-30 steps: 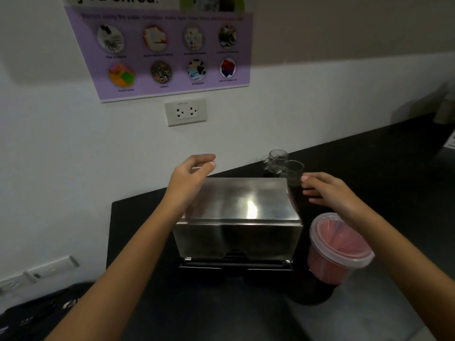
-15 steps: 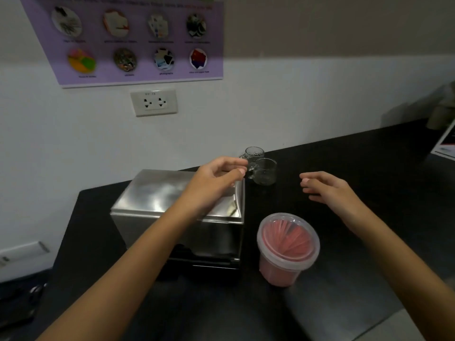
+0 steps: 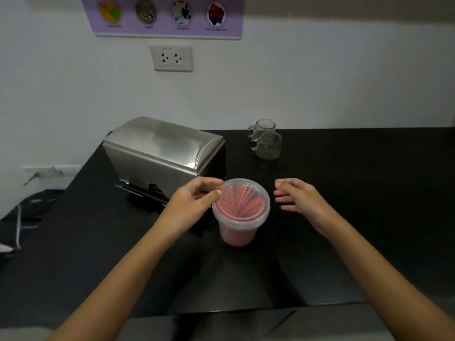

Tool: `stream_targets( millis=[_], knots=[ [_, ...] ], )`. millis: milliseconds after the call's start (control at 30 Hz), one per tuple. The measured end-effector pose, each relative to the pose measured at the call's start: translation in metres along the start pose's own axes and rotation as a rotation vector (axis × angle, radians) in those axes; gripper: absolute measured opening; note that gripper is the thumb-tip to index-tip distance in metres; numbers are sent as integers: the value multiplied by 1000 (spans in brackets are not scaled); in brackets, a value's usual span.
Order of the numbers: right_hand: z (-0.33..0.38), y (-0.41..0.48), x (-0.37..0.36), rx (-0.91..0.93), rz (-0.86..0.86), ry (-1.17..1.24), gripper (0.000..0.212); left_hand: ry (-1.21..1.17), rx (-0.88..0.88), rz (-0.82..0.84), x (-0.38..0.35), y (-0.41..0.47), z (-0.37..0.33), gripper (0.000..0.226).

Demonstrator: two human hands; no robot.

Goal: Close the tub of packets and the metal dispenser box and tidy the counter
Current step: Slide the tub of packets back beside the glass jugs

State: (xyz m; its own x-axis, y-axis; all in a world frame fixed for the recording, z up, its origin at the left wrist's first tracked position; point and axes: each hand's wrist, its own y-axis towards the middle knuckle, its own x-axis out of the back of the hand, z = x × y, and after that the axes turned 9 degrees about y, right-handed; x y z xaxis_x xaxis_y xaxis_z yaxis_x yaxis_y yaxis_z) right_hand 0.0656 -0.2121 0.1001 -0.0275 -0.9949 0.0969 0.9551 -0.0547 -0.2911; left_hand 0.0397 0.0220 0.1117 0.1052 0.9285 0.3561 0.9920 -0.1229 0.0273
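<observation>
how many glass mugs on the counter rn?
2. Both stand at the back of the counter, right of the metal box: rear mug, front mug overlapping it. None seem hidden.

This looks like a shared office pantry or copy corner rather than a home kitchen. A black counter [image 3: 344,193] runs along a plain white wall [image 3: 320,94], with a double power socket [image 3: 171,58] set just above it. A purple instruction poster [image 3: 167,17] with round pictures hangs over the socket. At the counter's back edge stand a steel dispenser box [image 3: 162,153], two small glass jugs [image 3: 267,143], and nearer, a lidded tub of pink packets [image 3: 240,212].
</observation>
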Motion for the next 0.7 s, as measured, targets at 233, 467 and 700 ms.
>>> stream_targets(
  millis=[233,467,700],
  knots=[
    [-20,-2,-24,-146,151,36,44,-39,281,-61,-20,-12,24,48],
    [-26,5,-24,-193,177,70,35,-167,299,116,-24,4,38,54],
    [-18,16,-6,-183,33,131,38,-188,256,153,-40,33,39,49]
  ],
)
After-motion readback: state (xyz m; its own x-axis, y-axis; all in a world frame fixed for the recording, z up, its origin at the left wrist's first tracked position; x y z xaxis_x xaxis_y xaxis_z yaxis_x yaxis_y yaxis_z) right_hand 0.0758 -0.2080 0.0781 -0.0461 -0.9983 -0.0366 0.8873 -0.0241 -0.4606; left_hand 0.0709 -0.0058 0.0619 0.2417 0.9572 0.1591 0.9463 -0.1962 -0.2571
